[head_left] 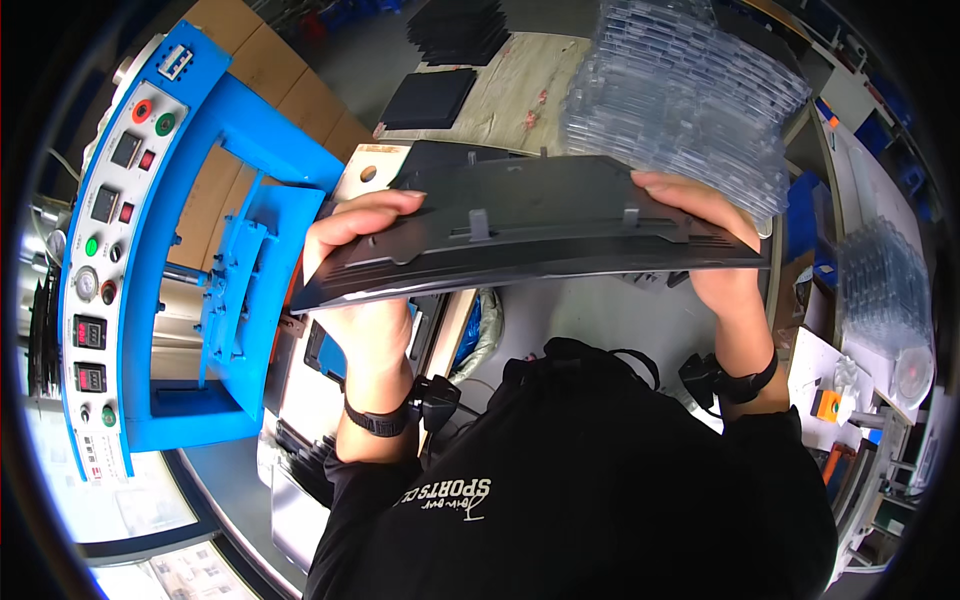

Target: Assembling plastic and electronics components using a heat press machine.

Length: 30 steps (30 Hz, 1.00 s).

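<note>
So your left hand (365, 270) and right hand (715, 250) clamp opposite ends of the black panel (520, 230); blue press (240, 250) sits just left, clear trays (690, 95) close beyond.

The left hand (365, 265) and the right hand (705, 240) gripped opposite ends of a long dark plastic panel (520, 235), held level in front of the person, fingers curled over its upper edge. To the left stood a blue press machine (190, 250) with a control strip of buttons and gauges. Behind the panel, a stack of clear plastic trays (685, 95) rested on the surface (520, 90), near flat black sheets (430, 100).
</note>
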Each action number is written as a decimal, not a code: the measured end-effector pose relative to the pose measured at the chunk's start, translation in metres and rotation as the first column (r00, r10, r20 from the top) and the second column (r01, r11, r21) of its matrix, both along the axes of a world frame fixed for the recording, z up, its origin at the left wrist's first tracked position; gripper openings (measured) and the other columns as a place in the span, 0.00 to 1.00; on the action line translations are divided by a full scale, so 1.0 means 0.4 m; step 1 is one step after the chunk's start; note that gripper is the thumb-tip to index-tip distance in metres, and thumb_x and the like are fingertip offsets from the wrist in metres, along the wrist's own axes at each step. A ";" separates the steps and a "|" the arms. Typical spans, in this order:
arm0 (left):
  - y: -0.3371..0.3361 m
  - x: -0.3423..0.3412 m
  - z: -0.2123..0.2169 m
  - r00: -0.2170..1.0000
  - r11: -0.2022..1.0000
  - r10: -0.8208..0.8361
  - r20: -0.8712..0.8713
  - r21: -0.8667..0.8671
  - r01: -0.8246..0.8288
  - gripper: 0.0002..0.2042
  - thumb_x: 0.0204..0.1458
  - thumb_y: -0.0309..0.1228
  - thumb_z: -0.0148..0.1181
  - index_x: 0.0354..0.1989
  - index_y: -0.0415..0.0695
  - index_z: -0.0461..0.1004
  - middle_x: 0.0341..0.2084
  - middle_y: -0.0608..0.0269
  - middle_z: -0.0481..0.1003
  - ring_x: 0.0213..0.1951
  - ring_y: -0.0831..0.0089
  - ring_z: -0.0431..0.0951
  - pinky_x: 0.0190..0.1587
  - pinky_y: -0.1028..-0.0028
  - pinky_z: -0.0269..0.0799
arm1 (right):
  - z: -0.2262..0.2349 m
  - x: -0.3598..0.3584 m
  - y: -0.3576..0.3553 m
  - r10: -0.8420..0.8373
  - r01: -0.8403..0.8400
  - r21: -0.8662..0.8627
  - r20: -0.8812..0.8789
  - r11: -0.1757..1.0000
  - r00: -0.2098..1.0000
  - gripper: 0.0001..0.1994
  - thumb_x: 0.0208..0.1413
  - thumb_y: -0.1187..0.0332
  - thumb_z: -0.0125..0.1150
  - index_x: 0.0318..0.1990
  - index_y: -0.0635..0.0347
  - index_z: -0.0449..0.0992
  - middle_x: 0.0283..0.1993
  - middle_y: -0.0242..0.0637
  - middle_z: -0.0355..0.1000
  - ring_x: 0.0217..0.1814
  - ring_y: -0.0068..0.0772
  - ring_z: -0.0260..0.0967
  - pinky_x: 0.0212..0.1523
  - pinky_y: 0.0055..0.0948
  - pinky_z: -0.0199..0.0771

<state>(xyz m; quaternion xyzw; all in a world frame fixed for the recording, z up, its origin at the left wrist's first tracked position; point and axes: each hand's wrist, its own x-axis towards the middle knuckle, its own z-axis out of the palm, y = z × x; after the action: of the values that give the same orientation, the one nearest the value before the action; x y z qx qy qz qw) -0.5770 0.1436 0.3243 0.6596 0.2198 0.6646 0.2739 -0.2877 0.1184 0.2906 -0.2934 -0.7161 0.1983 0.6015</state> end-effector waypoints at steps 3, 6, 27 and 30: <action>0.009 -0.002 -0.005 0.999 0.999 -0.032 -0.018 0.040 0.033 0.14 0.49 0.31 0.64 0.38 0.36 0.68 0.36 0.43 0.74 0.41 0.59 0.75 0.47 0.65 0.71 | -0.004 0.003 0.004 0.003 -0.003 -0.006 0.007 1.000 1.000 0.12 0.51 0.79 0.55 0.44 0.70 0.74 0.49 0.49 0.73 0.52 0.44 0.71 0.53 0.33 0.70; 0.005 0.000 -0.007 0.999 1.000 -0.008 -0.043 0.023 0.009 0.14 0.48 0.31 0.64 0.37 0.36 0.68 0.36 0.43 0.74 0.41 0.59 0.75 0.47 0.65 0.71 | -0.015 0.010 0.008 0.000 0.001 -0.036 0.027 0.999 1.000 0.12 0.51 0.78 0.56 0.44 0.70 0.74 0.50 0.49 0.72 0.52 0.43 0.71 0.54 0.34 0.69; -0.084 0.065 -0.044 0.777 0.962 -0.178 -0.604 -0.274 0.007 0.14 0.52 0.36 0.60 0.34 0.35 0.77 0.31 0.49 0.77 0.32 0.55 0.78 0.32 0.70 0.73 | -0.091 0.114 0.016 -0.355 0.294 -0.235 -0.289 0.926 0.889 0.17 0.59 0.74 0.51 0.55 0.70 0.64 0.44 0.45 0.73 0.37 0.24 0.71 0.38 0.21 0.72; -0.125 0.063 -0.024 0.786 0.965 -0.009 -0.618 -0.213 -0.156 0.12 0.52 0.35 0.60 0.32 0.36 0.78 0.31 0.51 0.78 0.32 0.54 0.78 0.32 0.70 0.73 | -0.085 0.081 0.056 -0.248 0.206 -0.180 -0.255 0.962 0.935 0.20 0.60 0.74 0.50 0.59 0.68 0.61 0.53 0.47 0.68 0.42 0.25 0.70 0.47 0.25 0.70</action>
<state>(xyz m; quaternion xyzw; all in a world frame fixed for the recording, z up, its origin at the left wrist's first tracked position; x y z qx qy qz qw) -0.5518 0.0938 0.3146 0.7898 0.4051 0.3912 0.2430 -0.2553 0.1409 0.2565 -0.3885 -0.5697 0.2194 0.6901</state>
